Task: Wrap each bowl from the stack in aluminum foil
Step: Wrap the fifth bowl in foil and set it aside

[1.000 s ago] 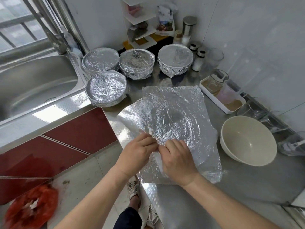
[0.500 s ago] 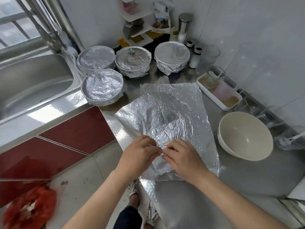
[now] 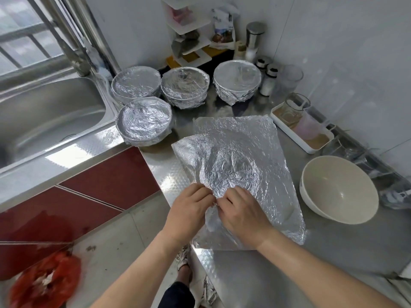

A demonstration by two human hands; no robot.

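Head view: left hand and right hand together, pinching near edge of aluminum foil sheet; thin, tears easily, grip edges. Bare bowls rigid, breakable.

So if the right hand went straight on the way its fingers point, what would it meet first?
Likely the left hand: the right hand points up-left over the foil sheet that both pinch, fingertips almost together. Only a foil crease may lie between; depth is unclear.

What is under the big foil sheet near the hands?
Only a round bulge shows through the foil sheet; whatever makes it is fully covered. The counter shows around its edges.
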